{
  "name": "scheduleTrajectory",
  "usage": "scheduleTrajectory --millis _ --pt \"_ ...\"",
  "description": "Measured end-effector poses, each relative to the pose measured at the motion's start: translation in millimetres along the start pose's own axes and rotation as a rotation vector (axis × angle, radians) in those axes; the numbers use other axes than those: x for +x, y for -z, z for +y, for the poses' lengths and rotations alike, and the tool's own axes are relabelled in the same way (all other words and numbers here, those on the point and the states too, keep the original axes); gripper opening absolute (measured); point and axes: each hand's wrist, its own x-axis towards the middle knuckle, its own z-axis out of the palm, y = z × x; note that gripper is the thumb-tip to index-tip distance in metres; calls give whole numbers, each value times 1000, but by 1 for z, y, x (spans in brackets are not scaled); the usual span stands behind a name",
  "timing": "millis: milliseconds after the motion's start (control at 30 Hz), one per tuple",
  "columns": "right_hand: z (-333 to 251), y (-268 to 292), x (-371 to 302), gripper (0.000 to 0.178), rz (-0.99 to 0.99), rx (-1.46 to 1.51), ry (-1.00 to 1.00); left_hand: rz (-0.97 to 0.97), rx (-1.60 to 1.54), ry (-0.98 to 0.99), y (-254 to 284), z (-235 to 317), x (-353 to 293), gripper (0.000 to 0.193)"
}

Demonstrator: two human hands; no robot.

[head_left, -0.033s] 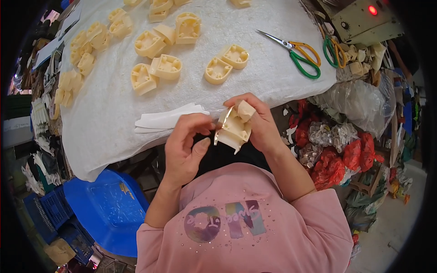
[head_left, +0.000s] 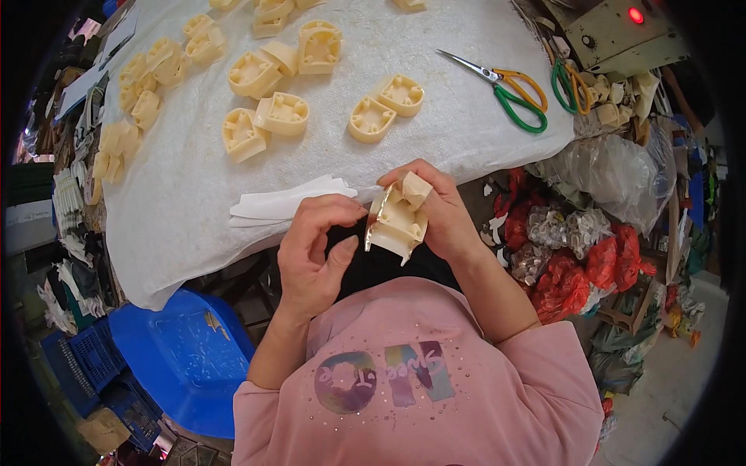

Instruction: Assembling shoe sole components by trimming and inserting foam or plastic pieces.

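My right hand [head_left: 443, 206] is closed around a cream, hollow moulded plastic piece [head_left: 400, 223], held above my lap at the table's near edge. A tan wrap [head_left: 417, 189] covers the thumb tip of that hand. The piece is tilted, and a glossy line runs along its left rim. Beside that rim is my left hand [head_left: 311, 245], its fingers bent and its thumb standing apart. Its fingertips are at the piece's left side; whether they touch cannot be made out. White flat strips [head_left: 291, 203] lie on the white-covered table [head_left: 334, 159] just beyond the left hand.
Several similar cream pieces [head_left: 373, 120] are spread over the table. Scissors [head_left: 509, 89] with green and orange handles lie at the right, near a box with a red light [head_left: 625, 39]. A blue plastic seat [head_left: 183, 365] is at lower left. Red bags [head_left: 559, 283] hang at right.
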Motion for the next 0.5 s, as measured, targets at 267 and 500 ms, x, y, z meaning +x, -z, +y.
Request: scheduleTrajectory --millis 267,500 --pt "9 -4 0 29 -157 204 -186 108 276 -364 -5 1 3 18" --pt "15 -5 1 26 -166 260 -236 198 711 -516 -8 7 -3 22"
